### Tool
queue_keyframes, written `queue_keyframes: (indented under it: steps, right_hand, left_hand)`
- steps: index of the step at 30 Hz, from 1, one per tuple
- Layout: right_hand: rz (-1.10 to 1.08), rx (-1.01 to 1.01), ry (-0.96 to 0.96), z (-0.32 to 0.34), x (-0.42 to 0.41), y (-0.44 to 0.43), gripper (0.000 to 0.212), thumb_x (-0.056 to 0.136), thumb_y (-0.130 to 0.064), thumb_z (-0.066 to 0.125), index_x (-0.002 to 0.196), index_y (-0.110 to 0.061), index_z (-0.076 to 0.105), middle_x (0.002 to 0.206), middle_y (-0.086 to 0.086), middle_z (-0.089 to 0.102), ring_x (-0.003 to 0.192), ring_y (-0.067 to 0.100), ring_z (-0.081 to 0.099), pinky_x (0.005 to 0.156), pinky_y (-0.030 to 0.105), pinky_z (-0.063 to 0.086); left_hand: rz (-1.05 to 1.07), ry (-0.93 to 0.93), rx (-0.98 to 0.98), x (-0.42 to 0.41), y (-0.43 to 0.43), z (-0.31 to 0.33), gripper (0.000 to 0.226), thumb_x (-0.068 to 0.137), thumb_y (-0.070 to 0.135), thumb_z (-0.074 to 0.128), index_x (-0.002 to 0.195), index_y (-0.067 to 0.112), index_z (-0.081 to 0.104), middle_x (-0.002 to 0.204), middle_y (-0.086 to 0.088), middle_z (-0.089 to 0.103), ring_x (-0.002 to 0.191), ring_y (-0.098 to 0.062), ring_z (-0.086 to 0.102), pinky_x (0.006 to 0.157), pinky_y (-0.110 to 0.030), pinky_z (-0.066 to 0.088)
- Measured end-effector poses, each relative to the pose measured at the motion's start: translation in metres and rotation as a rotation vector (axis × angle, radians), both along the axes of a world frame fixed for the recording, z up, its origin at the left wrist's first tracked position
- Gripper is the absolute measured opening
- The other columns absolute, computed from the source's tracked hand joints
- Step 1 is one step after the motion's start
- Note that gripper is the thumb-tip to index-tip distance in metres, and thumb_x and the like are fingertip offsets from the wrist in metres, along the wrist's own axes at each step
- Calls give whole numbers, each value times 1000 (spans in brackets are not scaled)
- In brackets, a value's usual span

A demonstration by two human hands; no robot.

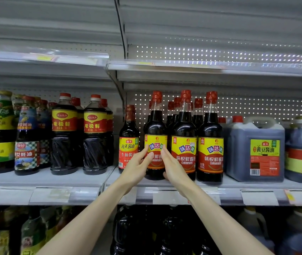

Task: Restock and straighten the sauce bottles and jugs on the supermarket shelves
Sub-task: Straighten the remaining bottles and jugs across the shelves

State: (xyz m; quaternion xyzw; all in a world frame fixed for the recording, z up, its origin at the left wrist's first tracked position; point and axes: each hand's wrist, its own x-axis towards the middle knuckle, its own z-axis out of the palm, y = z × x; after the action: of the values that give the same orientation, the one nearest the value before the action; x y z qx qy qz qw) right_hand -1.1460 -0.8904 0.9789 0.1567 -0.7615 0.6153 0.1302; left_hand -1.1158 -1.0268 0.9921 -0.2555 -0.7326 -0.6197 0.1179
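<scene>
Soy sauce bottle (155,129) at middle shelf (229,184) front, pressed between left grip (137,163) and right grip (173,167), fingers (164,153) straight. Recommended: turn label (155,142) squarely forward, keep base flat, align with neighbouring bottles (184,129).

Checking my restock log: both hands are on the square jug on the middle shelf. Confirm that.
Not the jug. In the head view, the left hand and right hand touch a red-capped bottle on the middle shelf; the jug stands untouched further right.
</scene>
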Motion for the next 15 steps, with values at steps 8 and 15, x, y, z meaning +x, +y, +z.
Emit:
queue_keyframes:
  steps: [8,15]
  right_hand:
    - [9,-25,-12,1,-1,0,63,93,-68,30,150,-45,18,159,-7,25,144,16,26,117,49,27]
    - [12,5,-9,0,-4,-5,103,59,-99,29,148,-49,20,159,-9,23,146,14,22,117,50,25]
  left_hand:
    - [-17,-7,-17,-1,0,-1,22,102,34,38,106,56,40,99,35,57,87,25,55,66,-9,47]
    - [-11,-6,-14,-6,2,-1,23,103,33,37,115,53,38,102,33,57,87,25,55,65,-9,45]
